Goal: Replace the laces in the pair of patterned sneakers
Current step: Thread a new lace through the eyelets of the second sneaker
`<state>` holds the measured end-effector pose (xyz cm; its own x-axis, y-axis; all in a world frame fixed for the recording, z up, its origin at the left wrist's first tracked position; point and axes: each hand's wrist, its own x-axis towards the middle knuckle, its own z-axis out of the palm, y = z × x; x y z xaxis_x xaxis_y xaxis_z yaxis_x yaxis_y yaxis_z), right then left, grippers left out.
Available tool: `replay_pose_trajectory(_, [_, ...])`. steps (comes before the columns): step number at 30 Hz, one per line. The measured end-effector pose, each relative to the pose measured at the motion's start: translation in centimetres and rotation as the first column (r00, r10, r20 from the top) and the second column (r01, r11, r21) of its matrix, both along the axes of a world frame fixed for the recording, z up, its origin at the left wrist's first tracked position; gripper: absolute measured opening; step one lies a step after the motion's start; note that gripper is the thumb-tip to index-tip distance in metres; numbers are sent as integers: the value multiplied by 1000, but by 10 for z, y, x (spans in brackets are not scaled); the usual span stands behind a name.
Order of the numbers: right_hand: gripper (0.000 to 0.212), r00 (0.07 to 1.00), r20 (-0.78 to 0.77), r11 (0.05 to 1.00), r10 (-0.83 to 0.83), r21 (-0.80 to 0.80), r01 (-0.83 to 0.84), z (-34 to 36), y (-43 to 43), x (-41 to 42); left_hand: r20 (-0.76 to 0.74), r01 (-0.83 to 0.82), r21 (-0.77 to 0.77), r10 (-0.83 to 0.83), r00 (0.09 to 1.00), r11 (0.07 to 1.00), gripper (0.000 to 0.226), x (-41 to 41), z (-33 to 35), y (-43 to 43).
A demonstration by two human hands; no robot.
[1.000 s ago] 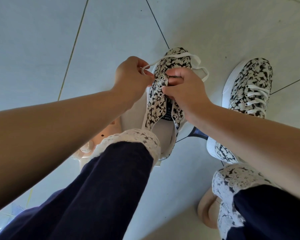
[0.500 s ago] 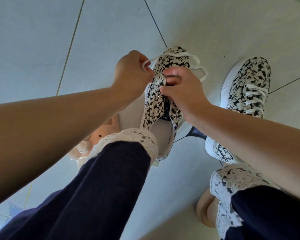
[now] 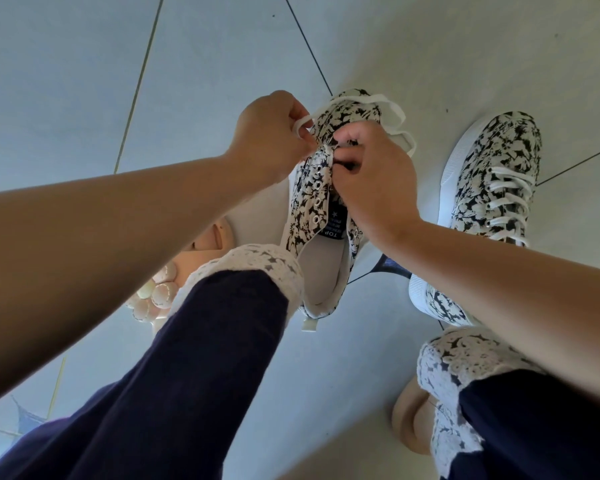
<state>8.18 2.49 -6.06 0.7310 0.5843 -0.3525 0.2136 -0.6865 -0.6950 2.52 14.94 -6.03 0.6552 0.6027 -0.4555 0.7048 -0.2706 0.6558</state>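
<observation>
A black-and-white patterned sneaker [image 3: 309, 209] is held up in front of me, most of its eyelets bare. A white lace [image 3: 392, 112] loops over its toe. My left hand [image 3: 271, 136] pinches one end of that lace beside the top eyelets. My right hand [image 3: 374, 174] grips the sneaker's upper at the eyelet row, fingers curled over the tongue. The second patterned sneaker [image 3: 492, 188] stands on the floor to the right, laced with a white lace.
Grey floor tiles [image 3: 84, 81] spread all around. My legs in dark trousers with white lace cuffs [image 3: 253, 265] fill the lower frame. A pink slipper [image 3: 205, 237] lies under the held sneaker, another [image 3: 413, 420] at lower right.
My hands have shifted slightly closer together at the top eyelets; the lace end in my left hand is drawn nearer the eyelet row. The sneaker on the floor has not moved.
</observation>
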Motion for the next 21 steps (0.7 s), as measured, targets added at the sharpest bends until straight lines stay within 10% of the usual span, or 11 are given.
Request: replay_pose_trajectory(21, [65, 999, 51, 1000, -14, 27, 12, -8, -1, 10, -2, 246, 125, -248, 969, 961, 13, 24, -2, 4])
